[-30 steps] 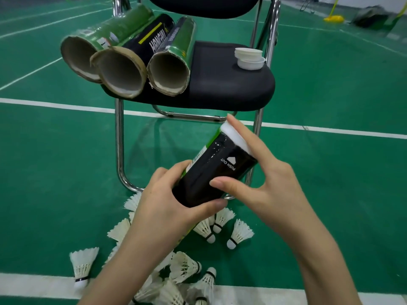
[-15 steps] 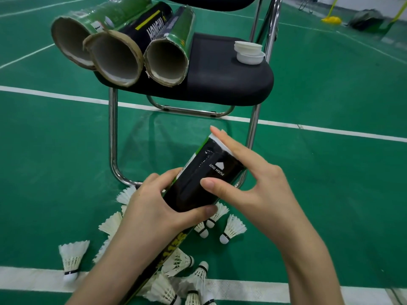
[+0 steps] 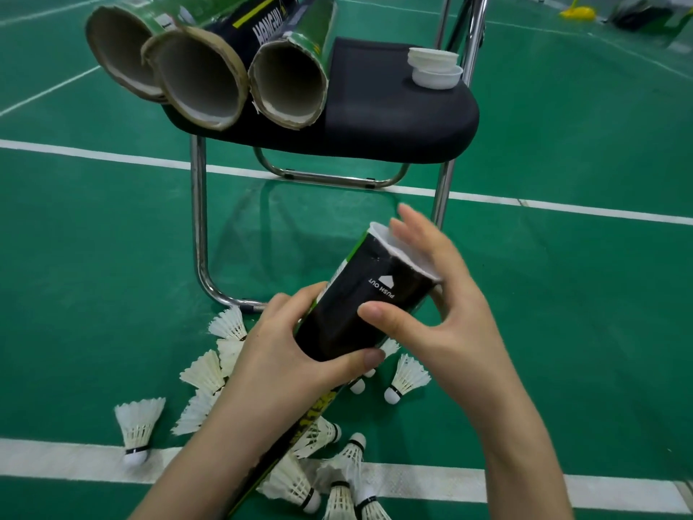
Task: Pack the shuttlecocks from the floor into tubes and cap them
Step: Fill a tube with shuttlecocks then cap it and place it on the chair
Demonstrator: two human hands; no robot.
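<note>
A black and green shuttlecock tube (image 3: 360,305) marked "PUSH OUT" tilts up to the right in front of me. My left hand (image 3: 296,354) grips its middle. My right hand (image 3: 435,294) holds the top end, thumb on the black wall and fingers lying over the white cap (image 3: 403,253) seated in the mouth. Several white feather shuttlecocks (image 3: 407,377) lie on the green floor under my hands, and one stands apart at the left (image 3: 138,429).
A black chair (image 3: 397,118) with chrome legs stands just ahead. On its seat lie three open tubes (image 3: 285,84), mouths toward me, and two stacked white caps (image 3: 435,71). White court lines cross the floor. Yellow gear sits far right.
The view has dropped and come closer to the chair. My right fingers have shifted from pressing the cap's edge to lying across its top. The tube stays in both hands.
</note>
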